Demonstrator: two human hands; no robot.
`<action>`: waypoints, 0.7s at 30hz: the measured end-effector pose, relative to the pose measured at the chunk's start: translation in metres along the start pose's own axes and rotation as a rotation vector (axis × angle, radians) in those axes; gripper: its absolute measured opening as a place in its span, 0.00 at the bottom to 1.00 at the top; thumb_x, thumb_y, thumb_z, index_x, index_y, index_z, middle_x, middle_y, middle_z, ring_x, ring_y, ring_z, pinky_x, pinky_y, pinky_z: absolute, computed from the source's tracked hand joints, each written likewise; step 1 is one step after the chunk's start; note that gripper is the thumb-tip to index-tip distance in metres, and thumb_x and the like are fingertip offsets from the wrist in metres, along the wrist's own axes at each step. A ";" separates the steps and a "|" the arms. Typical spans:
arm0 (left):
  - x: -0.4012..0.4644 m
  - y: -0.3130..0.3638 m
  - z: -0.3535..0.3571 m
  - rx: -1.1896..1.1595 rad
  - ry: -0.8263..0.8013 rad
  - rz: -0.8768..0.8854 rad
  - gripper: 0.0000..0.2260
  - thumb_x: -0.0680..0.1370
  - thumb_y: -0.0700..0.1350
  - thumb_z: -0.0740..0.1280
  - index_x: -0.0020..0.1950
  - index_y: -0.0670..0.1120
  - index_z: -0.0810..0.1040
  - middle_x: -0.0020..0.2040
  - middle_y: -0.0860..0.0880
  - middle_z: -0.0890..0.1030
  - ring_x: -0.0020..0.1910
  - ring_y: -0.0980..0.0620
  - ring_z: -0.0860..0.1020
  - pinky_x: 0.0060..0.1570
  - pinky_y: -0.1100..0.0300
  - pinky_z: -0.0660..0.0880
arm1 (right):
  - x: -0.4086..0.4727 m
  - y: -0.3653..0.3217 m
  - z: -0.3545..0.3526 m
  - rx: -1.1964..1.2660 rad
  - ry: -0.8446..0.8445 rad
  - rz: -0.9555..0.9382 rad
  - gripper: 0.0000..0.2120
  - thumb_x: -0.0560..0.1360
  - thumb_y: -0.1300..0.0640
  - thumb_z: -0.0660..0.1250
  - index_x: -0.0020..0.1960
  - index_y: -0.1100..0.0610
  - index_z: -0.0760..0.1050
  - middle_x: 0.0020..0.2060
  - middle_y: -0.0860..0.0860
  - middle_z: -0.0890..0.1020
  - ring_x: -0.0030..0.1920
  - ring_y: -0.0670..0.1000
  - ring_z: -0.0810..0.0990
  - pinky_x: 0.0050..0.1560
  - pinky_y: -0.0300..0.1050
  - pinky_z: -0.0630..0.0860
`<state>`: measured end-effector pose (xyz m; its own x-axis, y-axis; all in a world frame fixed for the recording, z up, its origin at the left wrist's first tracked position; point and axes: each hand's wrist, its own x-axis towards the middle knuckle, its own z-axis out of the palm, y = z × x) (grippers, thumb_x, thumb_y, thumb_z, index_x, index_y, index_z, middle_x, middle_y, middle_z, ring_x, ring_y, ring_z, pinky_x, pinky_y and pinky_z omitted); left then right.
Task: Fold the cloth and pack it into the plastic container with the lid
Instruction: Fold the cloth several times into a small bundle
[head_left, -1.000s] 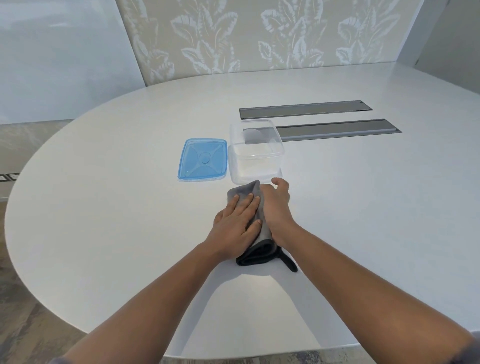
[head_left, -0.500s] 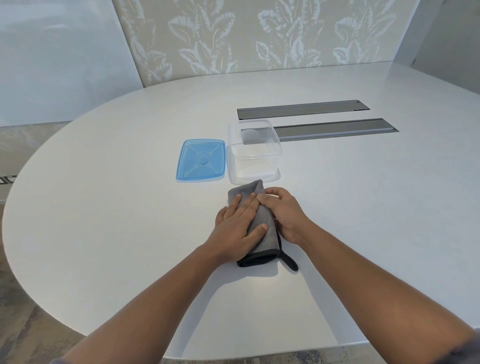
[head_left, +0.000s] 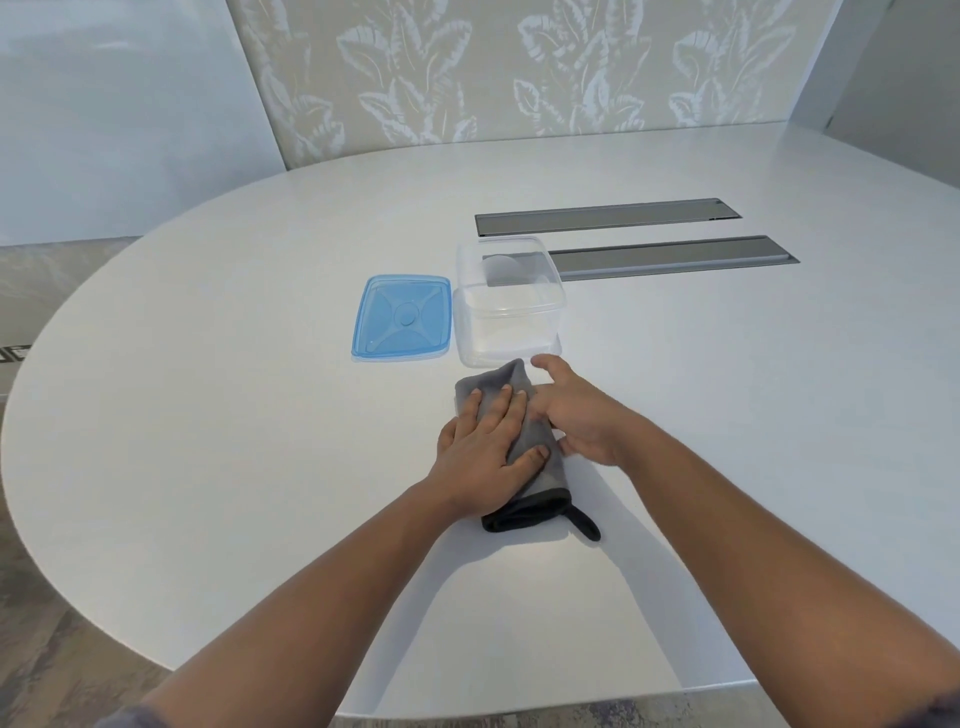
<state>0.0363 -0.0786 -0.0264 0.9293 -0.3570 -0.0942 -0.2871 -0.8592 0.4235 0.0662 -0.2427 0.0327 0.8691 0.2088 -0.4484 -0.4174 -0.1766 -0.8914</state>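
A grey cloth (head_left: 540, 467) with a dark edge lies folded into a narrow strip on the white table, just in front of the clear plastic container (head_left: 509, 306). My left hand (head_left: 485, 452) presses flat on the cloth with its fingers spread. My right hand (head_left: 582, 415) rests against the cloth's right side, fingers apart, the thumb tucked at the cloth's edge and the index finger pointing toward the container. The container stands open with nothing inside. Its blue lid (head_left: 401, 317) lies flat on the table, touching the container's left side.
Two long grey cable hatches (head_left: 608, 215) (head_left: 675, 257) are set into the table (head_left: 208, 415) behind the container. The table's rounded edge curves along the left and near sides. A leaf-patterned wall panel stands behind.
My right hand lifted off the top of the cloth and moved to its right side, with its fingers opening. My left hand stayed pressed on the cloth.
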 end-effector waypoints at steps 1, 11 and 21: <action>0.001 0.001 0.000 0.005 -0.005 -0.003 0.36 0.78 0.72 0.44 0.83 0.60 0.40 0.84 0.58 0.40 0.81 0.48 0.33 0.77 0.40 0.43 | -0.003 -0.005 -0.001 -0.065 -0.044 0.001 0.37 0.74 0.64 0.60 0.74 0.33 0.57 0.62 0.52 0.79 0.52 0.55 0.82 0.33 0.46 0.81; 0.005 0.015 0.003 0.106 0.016 -0.089 0.39 0.75 0.76 0.48 0.83 0.62 0.45 0.84 0.56 0.41 0.81 0.46 0.35 0.77 0.36 0.46 | -0.014 -0.015 0.017 -0.950 0.223 -0.233 0.17 0.77 0.56 0.59 0.65 0.52 0.72 0.57 0.50 0.78 0.55 0.56 0.79 0.53 0.54 0.78; 0.012 0.011 -0.003 0.296 0.035 -0.059 0.35 0.77 0.62 0.62 0.80 0.60 0.50 0.80 0.54 0.54 0.79 0.40 0.53 0.59 0.43 0.69 | -0.021 0.054 0.058 -0.571 0.488 -0.574 0.18 0.78 0.46 0.54 0.62 0.51 0.75 0.60 0.45 0.78 0.59 0.48 0.77 0.60 0.53 0.76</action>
<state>0.0447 -0.0913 -0.0200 0.9525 -0.2946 -0.0779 -0.2824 -0.9494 0.1372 0.0097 -0.2007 -0.0097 0.9703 0.0076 0.2417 0.1898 -0.6432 -0.7418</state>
